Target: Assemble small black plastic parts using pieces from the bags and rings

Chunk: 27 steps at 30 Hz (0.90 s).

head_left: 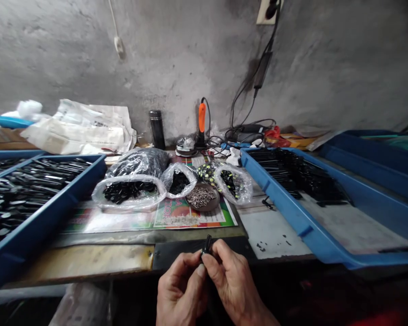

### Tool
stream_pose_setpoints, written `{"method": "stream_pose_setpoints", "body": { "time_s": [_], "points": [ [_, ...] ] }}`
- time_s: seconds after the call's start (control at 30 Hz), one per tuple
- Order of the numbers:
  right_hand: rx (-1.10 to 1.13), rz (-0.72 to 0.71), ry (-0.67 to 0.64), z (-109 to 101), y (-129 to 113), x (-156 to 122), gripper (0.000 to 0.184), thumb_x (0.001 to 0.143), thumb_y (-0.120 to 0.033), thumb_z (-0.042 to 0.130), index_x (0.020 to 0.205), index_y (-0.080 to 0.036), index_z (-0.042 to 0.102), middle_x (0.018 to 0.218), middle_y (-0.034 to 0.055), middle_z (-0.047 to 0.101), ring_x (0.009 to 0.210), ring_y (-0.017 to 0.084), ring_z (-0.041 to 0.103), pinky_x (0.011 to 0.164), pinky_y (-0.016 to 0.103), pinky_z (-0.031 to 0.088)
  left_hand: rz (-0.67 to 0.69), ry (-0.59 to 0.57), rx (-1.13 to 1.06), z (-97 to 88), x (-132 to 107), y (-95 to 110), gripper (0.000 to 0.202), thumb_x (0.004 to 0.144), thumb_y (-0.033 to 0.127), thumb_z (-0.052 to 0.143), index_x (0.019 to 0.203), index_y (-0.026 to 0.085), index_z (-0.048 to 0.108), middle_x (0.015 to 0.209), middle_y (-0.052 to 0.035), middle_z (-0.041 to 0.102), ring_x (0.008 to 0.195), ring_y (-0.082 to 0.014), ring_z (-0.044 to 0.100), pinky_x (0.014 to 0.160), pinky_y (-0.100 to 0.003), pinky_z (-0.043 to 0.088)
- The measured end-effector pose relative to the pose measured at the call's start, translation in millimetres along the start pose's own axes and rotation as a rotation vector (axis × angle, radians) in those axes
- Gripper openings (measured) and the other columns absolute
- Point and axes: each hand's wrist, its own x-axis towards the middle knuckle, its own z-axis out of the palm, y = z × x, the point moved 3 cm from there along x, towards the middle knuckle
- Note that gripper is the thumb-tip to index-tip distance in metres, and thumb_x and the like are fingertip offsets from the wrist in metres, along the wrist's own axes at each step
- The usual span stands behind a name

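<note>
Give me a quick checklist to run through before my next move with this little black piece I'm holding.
1. Grip: the small black piece is pinched between the fingertips of the left hand and the right hand: ok.
2. Condition and alignment of the piece: it is mostly hidden by the fingers: cannot tell.
3. The dish of screws sits upright and filled, straight ahead: ok.
4. The bags of black parts are open at the top: ok.
5. The right blue tray has bare floor at its near end: ok.
6. The orange tool stands by the wall, on or off: cannot tell.
</note>
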Motion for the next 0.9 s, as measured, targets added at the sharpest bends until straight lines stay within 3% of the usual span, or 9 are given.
{"method": "stream_pose_setpoints", "body": {
  "time_s": [0.13,0.43,0.6,0.9],
  "points": [
    [0.019,-0.037,-0.032,-1,0,-4,0.043,0.106,-0.052,0.033,0.083,-0.021,0.051,0.067,-0.0026,0.060,0.055,0.013,0.061,0.052,0.022,0.045,-0.032,-0.005,0.006,-3.3,0,-1,0.046,0.057,0.049,0.092,0.081,0.014,0.075,0.050,0.0059,0.050,0.038,-0.0015,0.035,0.038,-0.012,0.024],
    [-0.049,-0.088,-0.023,-1,0,-5,0.036,0.106,-0.036,0.036,0.076,-0.021,0.047,0.061,-0.0028,0.054,0.050,0.011,0.056,0.047,0.020,0.040,-0.059,-0.030,0.011,-4.7,-1,-2,0.046,0.057,0.050,0.092,0.081,0.014,0.075,0.046,0.0070,0.047,0.036,-0.0013,0.035,0.037,-0.011,0.024],
    [0.025,-0.003,-0.001,3,-1,-7,0.034,0.104,-0.036,0.039,0.073,-0.021,0.045,0.058,-0.0048,0.052,0.049,0.010,0.056,0.048,0.020,0.040,-0.035,-0.013,-0.003,-2.7,-3,0,0.043,0.058,0.047,0.092,0.079,0.014,0.076,0.048,0.0056,0.051,0.037,-0.0014,0.036,0.036,-0.011,0.025],
    [0.322,0.222,-0.123,7,3,-5,0.038,0.101,-0.046,0.043,0.073,-0.020,0.049,0.062,-0.0032,0.055,0.055,0.011,0.055,0.051,0.018,0.042,-0.015,-0.025,0.002,-5.3,-1,-1,0.044,0.062,0.047,0.090,0.083,0.012,0.073,0.053,0.0055,0.052,0.040,-0.0009,0.038,0.037,-0.010,0.028]
  ]
}}
